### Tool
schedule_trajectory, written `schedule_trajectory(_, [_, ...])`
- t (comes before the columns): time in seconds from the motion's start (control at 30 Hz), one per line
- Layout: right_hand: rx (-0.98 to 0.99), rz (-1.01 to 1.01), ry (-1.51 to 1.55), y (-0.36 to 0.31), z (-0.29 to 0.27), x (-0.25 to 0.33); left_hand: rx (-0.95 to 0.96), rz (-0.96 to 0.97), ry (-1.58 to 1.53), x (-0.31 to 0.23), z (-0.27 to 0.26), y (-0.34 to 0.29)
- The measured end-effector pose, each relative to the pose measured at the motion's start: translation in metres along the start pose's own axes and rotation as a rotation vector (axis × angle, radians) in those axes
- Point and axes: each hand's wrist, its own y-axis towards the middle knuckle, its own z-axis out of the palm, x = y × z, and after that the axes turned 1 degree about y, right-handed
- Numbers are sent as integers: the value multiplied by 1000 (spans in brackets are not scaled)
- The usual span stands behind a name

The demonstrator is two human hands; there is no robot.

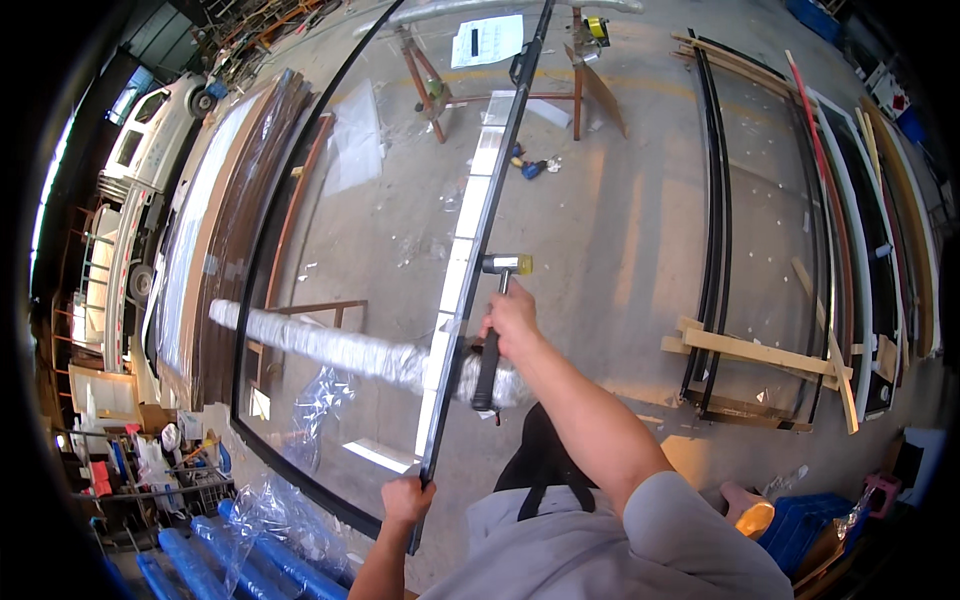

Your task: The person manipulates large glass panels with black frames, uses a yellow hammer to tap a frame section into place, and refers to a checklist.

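Observation:
A large glass panel with a black frame (489, 210) lies in front of me, raised on supports. My left hand (408, 499) is closed around the right rail of this frame, close to its near corner. In my right hand (512, 318) is a mallet (486, 375), gripped by its dark handle. The mallet's head, with a yellow face on its right end, is just right of the rail; I cannot tell whether it touches. White strips (453, 275) run along the inner side of that rail.
A plastic-wrapped padded bar (330, 345) passes beneath the panel. A paper sheet (487, 41) lies at its far end, with a drill (530, 167) on the floor. Wrapped panels (215, 250) stand left; black profiles (713, 220) rest on wooden battens (755, 352) right. Blue rolls (190, 565) lie near left.

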Motion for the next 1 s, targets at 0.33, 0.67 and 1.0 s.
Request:
schedule_trajectory(0.33, [66, -65, -159, 109, 3, 114, 431, -88, 37, 13, -5, 4])
schedule_trajectory(0.67, [-82, -184, -71, 204, 41, 217, -88, 74, -213, -143, -195, 342])
schedule_trajectory(1.0, [-24, -264, -119, 263, 37, 247, -265, 85, -244, -291, -231, 541])
